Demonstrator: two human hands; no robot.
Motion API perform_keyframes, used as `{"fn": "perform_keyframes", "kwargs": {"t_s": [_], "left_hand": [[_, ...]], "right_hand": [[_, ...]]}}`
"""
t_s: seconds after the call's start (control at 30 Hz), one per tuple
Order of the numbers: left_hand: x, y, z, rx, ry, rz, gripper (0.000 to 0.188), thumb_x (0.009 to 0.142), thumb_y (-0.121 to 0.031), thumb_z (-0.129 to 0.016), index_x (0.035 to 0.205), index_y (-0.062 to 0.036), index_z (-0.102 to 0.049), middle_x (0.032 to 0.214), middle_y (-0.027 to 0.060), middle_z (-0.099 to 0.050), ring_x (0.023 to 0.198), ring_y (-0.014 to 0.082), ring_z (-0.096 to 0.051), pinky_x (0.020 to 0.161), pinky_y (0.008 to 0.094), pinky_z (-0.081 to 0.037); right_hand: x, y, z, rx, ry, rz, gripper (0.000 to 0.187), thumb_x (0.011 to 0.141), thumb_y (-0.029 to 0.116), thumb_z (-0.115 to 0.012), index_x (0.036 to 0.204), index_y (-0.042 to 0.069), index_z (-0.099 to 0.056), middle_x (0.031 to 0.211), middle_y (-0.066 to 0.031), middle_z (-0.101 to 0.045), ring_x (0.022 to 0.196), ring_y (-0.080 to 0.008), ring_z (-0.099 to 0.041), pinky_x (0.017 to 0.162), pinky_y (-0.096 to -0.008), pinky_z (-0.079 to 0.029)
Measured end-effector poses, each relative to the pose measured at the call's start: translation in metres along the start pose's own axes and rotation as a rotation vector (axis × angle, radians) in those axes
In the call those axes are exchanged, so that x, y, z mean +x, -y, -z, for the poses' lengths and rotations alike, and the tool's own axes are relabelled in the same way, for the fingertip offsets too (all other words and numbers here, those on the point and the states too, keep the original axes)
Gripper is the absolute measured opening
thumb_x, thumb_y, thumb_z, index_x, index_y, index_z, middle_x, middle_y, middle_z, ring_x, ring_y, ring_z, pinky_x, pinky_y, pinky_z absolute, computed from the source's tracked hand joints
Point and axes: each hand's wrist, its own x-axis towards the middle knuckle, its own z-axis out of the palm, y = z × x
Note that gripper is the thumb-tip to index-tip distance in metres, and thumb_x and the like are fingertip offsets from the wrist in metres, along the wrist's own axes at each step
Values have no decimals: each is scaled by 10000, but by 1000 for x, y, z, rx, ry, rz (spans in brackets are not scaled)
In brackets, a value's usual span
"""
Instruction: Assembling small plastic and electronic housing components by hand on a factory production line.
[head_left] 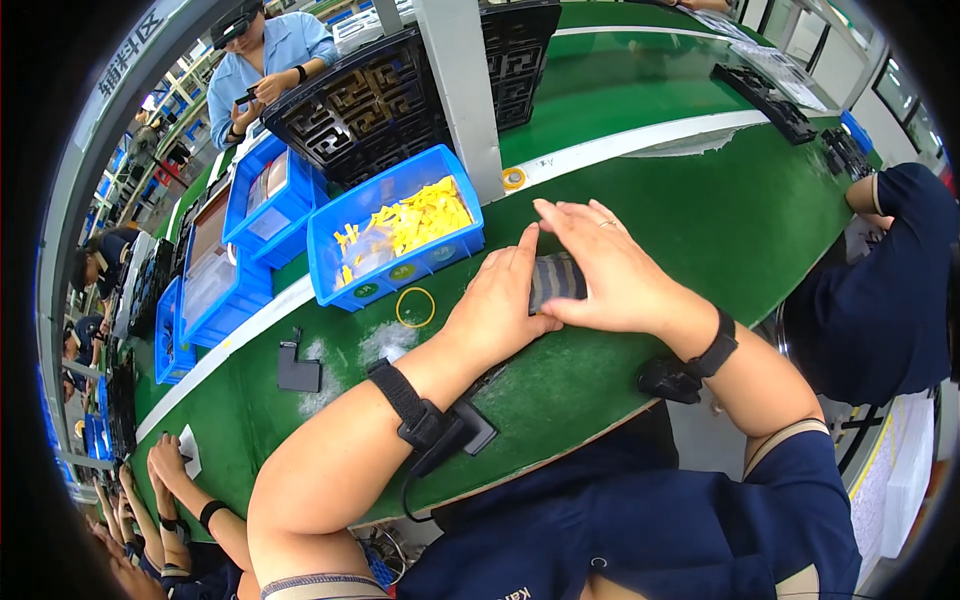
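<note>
In front of me on the green bench lies a dark grey block with lighter stripes [556, 282], perhaps a stack of flat pieces. My left hand [497, 300] presses along its left side with straight fingers, its thumb at the near edge. Over the right side arches my right hand [620, 268], with the thumb at the near edge and fingers reaching past the far end. The two thumbs almost meet. Both hands hold the block between them and hide much of it. Black straps with small modules circle both my wrists.
A blue bin [335, 262] of yellow pieces stands beyond my left hand, near a grey post [462, 110]. Left of my forearm lie a black angular part [298, 370] and a yellow ring [416, 292]. More blue bins and black lattice panels [365, 105] stand behind; co-workers sit on both sides.
</note>
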Motion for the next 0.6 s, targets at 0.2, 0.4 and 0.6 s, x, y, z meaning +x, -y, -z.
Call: {"fn": "perform_keyframes", "kwargs": {"t_s": [0.2, 0.4, 0.6], "left_hand": [[2, 2, 3, 30, 71, 15, 954, 623, -165, -779, 1368, 52, -224, 1211, 245, -479, 1158, 357, -461, 980, 397, -392], [1, 6, 1, -26, 40, 12, 1000, 620, -200, -793, 1381, 54, -195, 1258, 256, -451, 1188, 353, -442, 1007, 396, -369], [-4, 10, 6, 90, -29, -82, 975, 604, -211, -794, 1361, 55, -240, 1221, 237, -479, 1147, 362, -469, 978, 392, -392]], "right_hand": [[6, 5, -1, 13, 234, 46, 918, 637, 154, -749, 1379, -18, -237, 1119, -205, -547, 1032, -353, -525, 918, -422, -419], [10, 12, 2, -54, 273, 98, 953, 614, 117, -759, 1395, 12, -224, 1126, -205, -545, 1008, -353, -530, 903, -431, -421], [14, 10, -3, -61, 305, 90, 952, 603, 120, -756, 1392, 9, -234, 1074, -205, -562, 991, -352, -533, 896, -425, -420]]}}
